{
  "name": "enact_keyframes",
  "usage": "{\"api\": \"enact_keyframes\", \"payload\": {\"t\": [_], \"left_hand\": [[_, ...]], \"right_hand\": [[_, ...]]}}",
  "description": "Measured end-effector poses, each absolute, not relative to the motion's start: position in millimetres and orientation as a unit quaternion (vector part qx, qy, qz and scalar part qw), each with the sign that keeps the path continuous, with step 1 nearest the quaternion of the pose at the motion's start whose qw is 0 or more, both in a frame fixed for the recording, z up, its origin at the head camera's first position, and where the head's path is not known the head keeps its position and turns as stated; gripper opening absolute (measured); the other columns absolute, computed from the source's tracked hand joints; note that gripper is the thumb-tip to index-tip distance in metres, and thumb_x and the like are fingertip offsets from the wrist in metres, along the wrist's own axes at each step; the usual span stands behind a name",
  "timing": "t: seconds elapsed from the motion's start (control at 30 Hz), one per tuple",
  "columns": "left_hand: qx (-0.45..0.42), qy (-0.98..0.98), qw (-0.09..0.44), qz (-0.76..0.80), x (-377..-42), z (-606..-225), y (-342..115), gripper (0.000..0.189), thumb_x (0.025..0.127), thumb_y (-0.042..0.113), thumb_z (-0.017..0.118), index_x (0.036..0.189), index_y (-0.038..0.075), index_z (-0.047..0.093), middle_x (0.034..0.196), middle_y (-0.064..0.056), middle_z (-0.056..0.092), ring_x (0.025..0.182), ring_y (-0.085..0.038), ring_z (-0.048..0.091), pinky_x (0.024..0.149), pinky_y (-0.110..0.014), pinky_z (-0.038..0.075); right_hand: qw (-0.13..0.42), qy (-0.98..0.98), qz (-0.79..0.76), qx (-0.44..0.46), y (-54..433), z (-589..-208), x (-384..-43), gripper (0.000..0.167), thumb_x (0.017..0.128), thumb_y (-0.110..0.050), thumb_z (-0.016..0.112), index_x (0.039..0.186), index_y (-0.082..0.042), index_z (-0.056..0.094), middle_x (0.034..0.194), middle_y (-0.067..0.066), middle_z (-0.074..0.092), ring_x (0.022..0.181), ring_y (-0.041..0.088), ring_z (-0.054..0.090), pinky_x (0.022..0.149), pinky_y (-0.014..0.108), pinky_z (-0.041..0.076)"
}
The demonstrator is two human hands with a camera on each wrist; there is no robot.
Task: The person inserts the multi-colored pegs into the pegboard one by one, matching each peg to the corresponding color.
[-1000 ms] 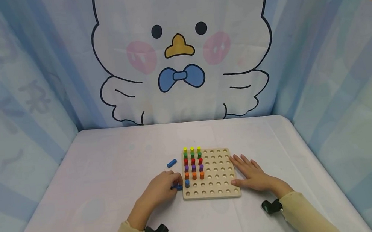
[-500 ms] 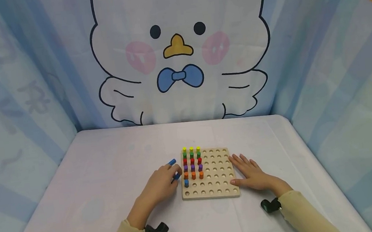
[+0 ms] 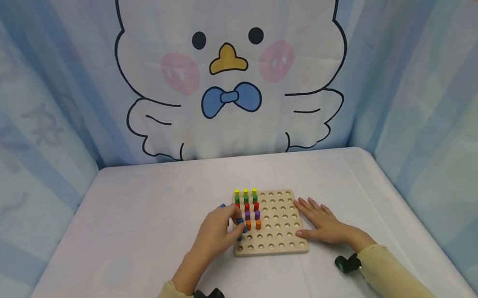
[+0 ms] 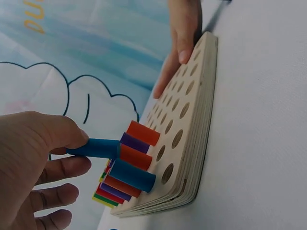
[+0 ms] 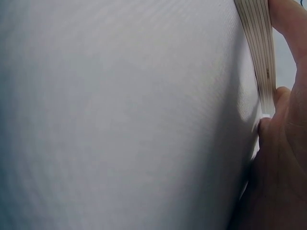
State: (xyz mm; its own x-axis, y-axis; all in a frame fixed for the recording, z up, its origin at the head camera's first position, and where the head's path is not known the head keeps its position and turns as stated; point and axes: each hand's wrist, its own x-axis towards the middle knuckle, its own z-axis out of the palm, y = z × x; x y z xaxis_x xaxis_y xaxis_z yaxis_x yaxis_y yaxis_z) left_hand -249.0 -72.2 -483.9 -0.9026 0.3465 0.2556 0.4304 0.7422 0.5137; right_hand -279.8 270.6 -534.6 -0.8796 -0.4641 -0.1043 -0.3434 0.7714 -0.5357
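Note:
A square wooden pegboard point(image 3: 271, 251) with rows of round holes lies flat on the table. My left hand point(image 3: 218, 229) pinches a blue peg point(image 4: 97, 148) between thumb and index finger, above the board's left side. In the left wrist view a second blue peg point(image 4: 132, 176) stands upright in a hole, just beyond the held one. Behind it are orange pegs point(image 4: 143, 133) and purple pegs point(image 4: 135, 142). Yellow pegs point(image 3: 245, 192), green and red ones fill the far left rows. My right hand point(image 3: 327, 224) rests with spread, straight fingers on the board's right edge.
Another blue peg point(image 3: 222, 205) lies on the white-covered table point(image 3: 141, 217) left of the board, partly behind my left hand. A printed curtain point(image 3: 237, 130) hangs along the table's back, and more curtain stands at both sides.
My left hand has picked a blue peg up from the table beside the board and carried it right, over the board's left columns. The right hand has stayed in place.

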Motion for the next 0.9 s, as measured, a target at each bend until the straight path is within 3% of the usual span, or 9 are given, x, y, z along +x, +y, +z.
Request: {"api": "enact_keyframes", "payload": {"t": [0.2,0.4,0.67,0.9], "left_hand": [[-0.229,-0.928,0.066,-0.287,-247.3,-489.2,-68.2,0.015,0.092,0.024,0.078,0.099,0.022,0.065,0.085,0.013,0.064,0.080,-0.011,0.058,0.074,-0.026,0.050],[-0.233,-0.931,0.057,-0.276,-248.8,-495.9,-66.9,0.014,0.091,0.027,0.080,0.094,0.024,0.066,0.084,0.013,0.066,0.082,-0.010,0.053,0.089,-0.040,0.044],[-0.236,-0.936,0.067,-0.252,-249.6,-500.9,-64.2,0.017,0.089,0.028,0.082,0.090,0.027,0.065,0.081,0.016,0.066,0.080,-0.009,0.049,0.095,-0.048,0.041],[-0.249,-0.941,0.097,-0.208,-245.7,-499.4,-60.6,0.014,0.088,0.026,0.082,0.096,0.025,0.070,0.087,0.014,0.072,0.084,-0.010,0.048,0.097,-0.047,0.042]], "right_hand": [[0.129,0.937,-0.250,-0.208,267.7,-528.7,-279.3,0.096,0.095,-0.055,0.065,0.165,-0.007,0.019,0.171,0.022,0.013,0.158,0.048,0.000,0.121,0.069,-0.003],[0.124,0.940,-0.245,-0.203,271.2,-540.1,-283.2,0.097,0.094,-0.058,0.064,0.165,-0.011,0.019,0.173,0.016,0.012,0.160,0.043,-0.001,0.122,0.065,-0.004],[0.109,0.928,-0.274,-0.227,274.7,-536.6,-278.7,0.095,0.095,-0.059,0.063,0.166,-0.016,0.019,0.172,0.019,0.013,0.158,0.045,-0.002,0.120,0.068,-0.005],[0.128,0.932,-0.263,-0.215,271.3,-531.1,-279.2,0.096,0.095,-0.054,0.067,0.165,-0.009,0.020,0.172,0.021,0.013,0.158,0.047,0.000,0.120,0.068,-0.003]]}}
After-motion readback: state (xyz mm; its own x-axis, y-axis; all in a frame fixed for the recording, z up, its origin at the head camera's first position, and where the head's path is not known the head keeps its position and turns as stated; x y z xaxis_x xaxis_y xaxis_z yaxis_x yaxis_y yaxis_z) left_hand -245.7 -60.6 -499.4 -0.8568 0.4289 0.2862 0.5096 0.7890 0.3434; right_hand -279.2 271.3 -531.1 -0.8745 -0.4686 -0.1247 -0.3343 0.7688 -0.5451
